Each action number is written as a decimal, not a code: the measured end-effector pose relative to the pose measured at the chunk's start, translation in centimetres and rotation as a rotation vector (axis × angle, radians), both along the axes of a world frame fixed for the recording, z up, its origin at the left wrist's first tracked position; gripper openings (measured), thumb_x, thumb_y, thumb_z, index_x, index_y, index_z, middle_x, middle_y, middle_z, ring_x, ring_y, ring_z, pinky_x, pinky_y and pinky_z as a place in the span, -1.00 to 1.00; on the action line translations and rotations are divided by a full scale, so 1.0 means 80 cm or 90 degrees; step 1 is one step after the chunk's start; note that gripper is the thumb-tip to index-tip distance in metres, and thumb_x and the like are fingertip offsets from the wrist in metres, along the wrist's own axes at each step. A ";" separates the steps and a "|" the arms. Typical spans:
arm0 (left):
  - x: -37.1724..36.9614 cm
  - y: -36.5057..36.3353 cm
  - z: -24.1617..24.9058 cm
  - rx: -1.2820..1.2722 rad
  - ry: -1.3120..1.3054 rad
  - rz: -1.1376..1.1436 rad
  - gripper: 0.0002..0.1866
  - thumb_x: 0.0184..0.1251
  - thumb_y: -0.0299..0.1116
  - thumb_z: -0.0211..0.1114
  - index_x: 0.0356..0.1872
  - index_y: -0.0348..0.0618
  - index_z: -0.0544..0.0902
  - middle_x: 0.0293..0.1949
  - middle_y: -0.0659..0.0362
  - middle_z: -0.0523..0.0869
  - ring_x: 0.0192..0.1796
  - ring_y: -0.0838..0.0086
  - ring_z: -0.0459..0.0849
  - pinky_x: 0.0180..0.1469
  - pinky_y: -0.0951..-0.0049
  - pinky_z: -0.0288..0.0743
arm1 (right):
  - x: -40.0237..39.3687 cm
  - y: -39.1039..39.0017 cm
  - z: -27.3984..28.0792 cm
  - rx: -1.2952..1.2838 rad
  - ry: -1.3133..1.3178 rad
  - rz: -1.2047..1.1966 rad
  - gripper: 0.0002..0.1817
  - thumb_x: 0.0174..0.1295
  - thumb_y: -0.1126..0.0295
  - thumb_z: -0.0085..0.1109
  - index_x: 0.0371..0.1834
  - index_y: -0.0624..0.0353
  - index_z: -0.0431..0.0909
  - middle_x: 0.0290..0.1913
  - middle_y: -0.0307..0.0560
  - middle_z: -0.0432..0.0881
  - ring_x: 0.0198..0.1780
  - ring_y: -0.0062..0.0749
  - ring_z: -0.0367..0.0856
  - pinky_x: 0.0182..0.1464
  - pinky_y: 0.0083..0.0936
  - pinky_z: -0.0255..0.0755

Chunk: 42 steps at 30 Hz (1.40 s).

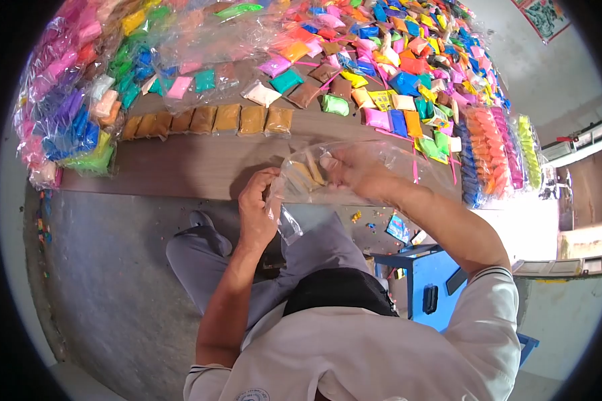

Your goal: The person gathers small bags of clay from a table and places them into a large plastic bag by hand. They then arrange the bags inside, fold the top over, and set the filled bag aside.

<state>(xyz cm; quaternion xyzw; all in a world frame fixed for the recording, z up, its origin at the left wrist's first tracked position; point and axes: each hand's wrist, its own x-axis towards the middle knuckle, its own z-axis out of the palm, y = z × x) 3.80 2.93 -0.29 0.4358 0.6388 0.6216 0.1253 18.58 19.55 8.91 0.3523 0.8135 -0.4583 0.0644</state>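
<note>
A clear plastic bag (289, 212) is stretched between my hands at the table's front edge. My left hand (256, 202) is closed on the bag's left side, fingers pinching the film. My right hand (356, 172) reaches into the bag, with clear film lying over the hand and wrist. Its fingers are closed around small tan packets (304, 176) in the bag; the fingertips are partly hidden. Just beyond my hands, a row of several tan-brown packets (227, 119) lies side by side on the brown table (174, 157).
Heaped colourful packets (408, 60) cover the table's far side. Large clear bags of packets (80, 127) stand at the left, and strips of orange packets (489, 150) at the right. A blue stool-like stand (421, 284) is beside my right leg, with scraps on the floor.
</note>
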 end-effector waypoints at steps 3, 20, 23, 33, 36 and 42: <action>-0.003 0.001 -0.009 0.040 0.013 -0.014 -0.85 0.25 -0.61 0.23 -0.17 -0.36 0.63 -0.12 0.05 0.71 -0.12 0.42 0.67 -0.05 0.48 0.51 | 0.000 -0.010 0.022 0.056 0.045 0.023 -0.41 0.48 -0.11 -0.07 -0.10 0.32 0.58 -0.32 -0.05 0.66 -0.19 -0.35 0.58 -0.07 -0.34 0.43; -0.006 0.002 -0.019 0.063 0.039 -0.025 -0.79 0.17 -0.69 0.23 -0.15 -0.37 0.61 -0.10 0.00 0.70 -0.08 0.32 0.70 -0.01 0.43 0.54 | 0.080 -0.055 0.129 0.034 0.187 0.376 -0.64 0.49 0.23 -0.03 0.03 0.32 0.58 -0.18 0.11 0.71 -0.17 -0.21 0.71 -0.08 -0.32 0.54; 0.000 0.000 -0.003 0.033 -0.037 -0.033 -0.81 0.17 -0.69 0.24 -0.18 -0.38 0.59 -0.10 0.00 0.70 -0.08 0.31 0.70 -0.01 0.42 0.54 | 0.089 -0.073 0.196 -0.082 0.315 0.258 -0.69 0.47 0.31 0.00 -0.18 0.34 0.64 -0.24 0.03 0.73 -0.28 -0.33 0.71 -0.22 -0.43 0.55; -0.001 -0.003 -0.001 0.026 0.008 -0.014 -0.84 0.24 -0.64 0.21 -0.16 -0.35 0.59 -0.10 -0.02 0.71 -0.07 0.21 0.71 0.01 0.36 0.56 | -0.125 0.056 0.102 0.446 -0.008 0.402 -0.67 0.21 0.24 0.31 -0.04 0.21 0.65 -0.12 0.06 0.70 -0.08 -0.07 0.65 0.00 -0.20 0.49; -0.001 -0.004 0.000 0.026 0.027 -0.010 -0.85 0.29 -0.61 0.20 -0.14 -0.34 0.60 -0.09 -0.03 0.70 -0.06 0.15 0.71 0.02 0.31 0.56 | -0.158 0.060 0.066 0.467 -0.139 0.428 -0.53 0.16 0.12 0.31 0.06 0.17 0.59 -0.04 0.14 0.67 0.03 0.02 0.64 0.07 -0.12 0.47; 0.000 -0.005 0.001 0.017 -0.034 -0.024 -0.85 0.35 -0.56 0.19 -0.11 -0.32 0.60 -0.09 -0.04 0.70 -0.02 0.09 0.70 0.03 0.29 0.56 | -0.191 0.052 0.015 0.486 -0.148 0.426 -0.41 0.10 0.16 0.32 0.14 0.28 0.45 -0.12 0.18 0.71 -0.02 0.08 0.68 -0.01 -0.07 0.50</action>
